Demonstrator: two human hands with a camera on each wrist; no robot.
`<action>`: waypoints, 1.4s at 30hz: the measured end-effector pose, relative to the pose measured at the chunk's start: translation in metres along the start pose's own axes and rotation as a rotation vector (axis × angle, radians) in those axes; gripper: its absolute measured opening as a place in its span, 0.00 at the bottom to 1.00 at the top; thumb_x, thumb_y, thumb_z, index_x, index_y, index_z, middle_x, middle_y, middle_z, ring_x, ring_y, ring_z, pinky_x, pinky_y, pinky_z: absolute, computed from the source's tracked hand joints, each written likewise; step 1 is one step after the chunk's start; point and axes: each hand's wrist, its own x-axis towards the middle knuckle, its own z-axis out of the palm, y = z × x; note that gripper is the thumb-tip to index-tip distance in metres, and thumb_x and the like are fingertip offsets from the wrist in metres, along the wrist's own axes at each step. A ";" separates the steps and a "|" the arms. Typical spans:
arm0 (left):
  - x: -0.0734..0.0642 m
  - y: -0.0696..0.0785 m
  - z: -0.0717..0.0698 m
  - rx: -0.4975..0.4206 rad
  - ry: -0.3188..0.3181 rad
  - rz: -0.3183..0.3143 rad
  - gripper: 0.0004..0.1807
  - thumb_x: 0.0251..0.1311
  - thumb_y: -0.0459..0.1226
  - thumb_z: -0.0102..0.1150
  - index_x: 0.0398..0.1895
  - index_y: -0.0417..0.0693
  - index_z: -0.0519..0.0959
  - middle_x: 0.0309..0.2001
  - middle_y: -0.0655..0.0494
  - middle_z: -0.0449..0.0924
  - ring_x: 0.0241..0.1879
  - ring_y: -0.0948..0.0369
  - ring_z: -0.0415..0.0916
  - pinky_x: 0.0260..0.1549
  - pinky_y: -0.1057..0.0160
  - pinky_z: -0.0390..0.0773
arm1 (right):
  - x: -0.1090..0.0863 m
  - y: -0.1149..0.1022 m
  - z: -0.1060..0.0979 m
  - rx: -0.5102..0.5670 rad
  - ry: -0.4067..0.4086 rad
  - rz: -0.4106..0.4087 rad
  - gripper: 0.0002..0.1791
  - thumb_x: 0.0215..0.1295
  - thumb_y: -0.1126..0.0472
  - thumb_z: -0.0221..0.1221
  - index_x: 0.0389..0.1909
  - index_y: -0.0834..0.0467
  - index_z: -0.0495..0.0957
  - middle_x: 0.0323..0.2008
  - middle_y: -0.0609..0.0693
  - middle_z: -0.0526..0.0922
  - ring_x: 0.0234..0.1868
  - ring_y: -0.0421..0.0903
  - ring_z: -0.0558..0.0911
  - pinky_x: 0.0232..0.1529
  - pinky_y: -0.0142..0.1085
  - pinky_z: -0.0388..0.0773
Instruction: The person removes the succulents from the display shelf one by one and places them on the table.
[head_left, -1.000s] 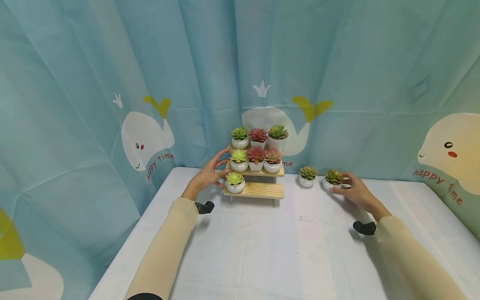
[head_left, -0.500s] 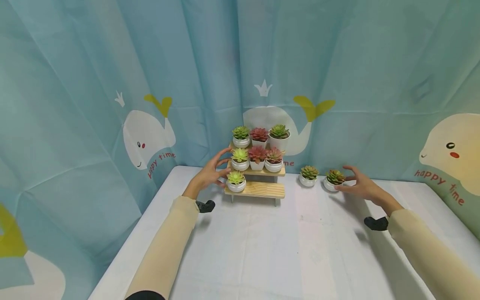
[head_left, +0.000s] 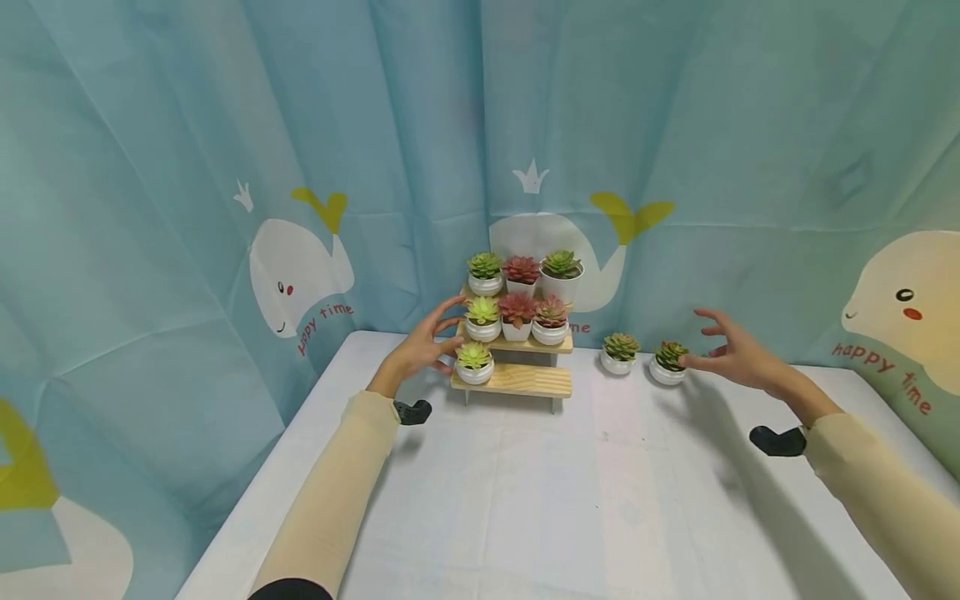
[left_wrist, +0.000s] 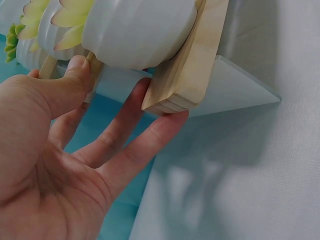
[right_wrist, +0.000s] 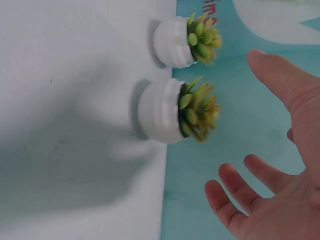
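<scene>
My left hand (head_left: 420,346) is at the left side of a three-tier wooden plant stand (head_left: 536,381). In the left wrist view its spread fingers touch the ends of the stand's boards, two fingertips against the lowest board (left_wrist: 187,75). Potted succulents fill the upper tiers, and a yellow-green succulent (head_left: 474,358) in a white pot sits at the bottom tier's left end. My right hand (head_left: 738,354) hovers, fingers apart and holding nothing, just right of a green-brown potted succulent (head_left: 668,367). A similar potted succulent (head_left: 619,354) stands to its left on the table.
A white cloth covers the table (head_left: 525,500). Close behind the stand hangs a blue curtain (head_left: 420,100) with whale prints. The stand's thin side support (left_wrist: 235,92) reaches down to the cloth.
My right hand has let go of the right-hand potted succulent and drawn up and to the right, its fingers spreading. The left hand stays against the stand.
</scene>
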 end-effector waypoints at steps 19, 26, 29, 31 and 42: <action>0.003 0.003 0.000 0.016 0.007 0.004 0.42 0.75 0.33 0.56 0.82 0.75 0.50 0.81 0.45 0.50 0.63 0.36 0.73 0.34 0.45 0.87 | -0.008 -0.036 -0.008 -0.041 0.098 -0.121 0.54 0.68 0.49 0.69 0.83 0.56 0.44 0.73 0.73 0.57 0.64 0.75 0.69 0.56 0.67 0.73; 0.000 0.004 0.001 0.013 0.009 0.008 0.42 0.75 0.33 0.56 0.83 0.73 0.50 0.81 0.44 0.50 0.61 0.38 0.75 0.33 0.45 0.87 | -0.007 -0.044 -0.004 -0.039 0.110 -0.153 0.53 0.68 0.50 0.69 0.82 0.57 0.46 0.73 0.72 0.59 0.64 0.74 0.71 0.57 0.67 0.74; 0.000 0.003 0.000 0.016 0.006 0.010 0.42 0.75 0.33 0.56 0.83 0.73 0.50 0.81 0.45 0.51 0.56 0.39 0.78 0.33 0.45 0.87 | -0.007 -0.046 -0.001 -0.037 0.112 -0.172 0.52 0.67 0.51 0.70 0.82 0.56 0.47 0.73 0.71 0.60 0.64 0.73 0.71 0.56 0.66 0.74; 0.000 0.002 0.000 0.019 0.002 0.012 0.42 0.75 0.33 0.56 0.83 0.73 0.50 0.81 0.45 0.51 0.52 0.41 0.80 0.33 0.45 0.87 | -0.007 -0.047 0.001 -0.037 0.113 -0.191 0.52 0.67 0.51 0.70 0.82 0.55 0.48 0.73 0.71 0.60 0.63 0.72 0.72 0.55 0.65 0.75; -0.001 0.003 0.001 0.020 0.013 -0.001 0.42 0.75 0.31 0.55 0.83 0.73 0.50 0.81 0.44 0.51 0.45 0.46 0.82 0.31 0.46 0.87 | -0.009 -0.065 0.017 -0.034 0.103 -0.276 0.49 0.66 0.54 0.71 0.81 0.52 0.52 0.71 0.67 0.65 0.61 0.65 0.76 0.55 0.61 0.79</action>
